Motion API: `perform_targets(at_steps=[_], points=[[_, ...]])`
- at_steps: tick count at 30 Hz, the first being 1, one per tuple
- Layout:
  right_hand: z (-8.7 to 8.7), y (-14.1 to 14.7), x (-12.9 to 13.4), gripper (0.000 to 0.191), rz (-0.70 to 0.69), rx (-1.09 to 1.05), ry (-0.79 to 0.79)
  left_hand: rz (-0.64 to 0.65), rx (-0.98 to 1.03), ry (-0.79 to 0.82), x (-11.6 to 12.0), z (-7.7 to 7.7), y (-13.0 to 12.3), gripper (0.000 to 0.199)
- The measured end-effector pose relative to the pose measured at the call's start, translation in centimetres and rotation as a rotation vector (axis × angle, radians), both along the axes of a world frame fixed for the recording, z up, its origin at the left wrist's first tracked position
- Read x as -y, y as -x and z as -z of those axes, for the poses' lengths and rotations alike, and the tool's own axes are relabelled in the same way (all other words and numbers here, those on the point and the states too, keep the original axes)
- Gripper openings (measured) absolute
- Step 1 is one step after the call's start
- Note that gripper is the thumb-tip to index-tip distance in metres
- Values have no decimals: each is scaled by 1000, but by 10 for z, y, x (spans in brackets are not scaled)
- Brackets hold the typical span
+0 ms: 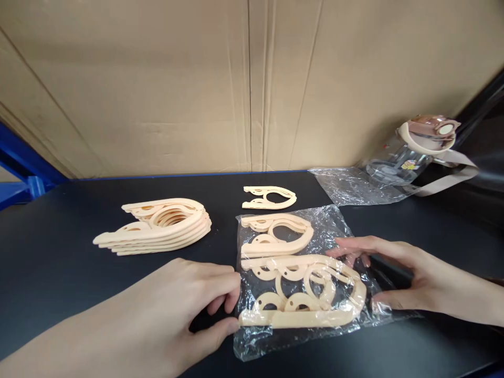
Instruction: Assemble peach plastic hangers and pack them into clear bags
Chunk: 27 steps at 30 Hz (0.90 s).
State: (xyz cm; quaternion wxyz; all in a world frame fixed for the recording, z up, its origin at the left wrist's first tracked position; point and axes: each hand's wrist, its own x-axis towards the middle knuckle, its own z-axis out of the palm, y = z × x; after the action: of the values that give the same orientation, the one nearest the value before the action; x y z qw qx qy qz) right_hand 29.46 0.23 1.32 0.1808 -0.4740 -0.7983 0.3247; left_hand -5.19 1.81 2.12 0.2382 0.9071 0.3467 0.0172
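A clear plastic bag [291, 341] lies on the black table, with several cream folding hangers [299, 318] inside it. At the bag's left edge is my left hand [197, 304], its thumb and fingers apart and their tips touching the plastic. My right hand [405, 273] rests at the bag's right side, fingers spread, fingertips and thumb on the film. A stack of cream hangers [169, 239] sits to the left, beyond my left hand. One single hanger [289, 198] lies just behind the bag.
At the back right a clear bottle [409, 152] with a brown lid and a grey strap lies tilted on another plastic bag [346, 189]. Cardboard [157, 94] stands behind the black table [47, 252]. A blue metal frame [19, 168] is at the left.
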Motion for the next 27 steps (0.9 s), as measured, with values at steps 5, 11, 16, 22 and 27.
perform_targets(at_steps=[5, 11, 16, 22, 27], points=[[7, 7, 1, 49, 4, -48, -23, 8, -38, 38, -4, 0, 0, 20], [11, 21, 3, 43, 40, -94, -45, -67, -25, -49, -4, -5, -4, 23], [9, 23, 8, 39, 34, -65, -98, -56, -9, -21, 1, -4, -7, 26], [11, 24, 7, 41, 11, -34, -127, -1, 2, 34, 2, -1, -8, 24], [14, 24, 4, 44, -20, -33, -167, 8, 20, 79, 2, 0, -9, 25]])
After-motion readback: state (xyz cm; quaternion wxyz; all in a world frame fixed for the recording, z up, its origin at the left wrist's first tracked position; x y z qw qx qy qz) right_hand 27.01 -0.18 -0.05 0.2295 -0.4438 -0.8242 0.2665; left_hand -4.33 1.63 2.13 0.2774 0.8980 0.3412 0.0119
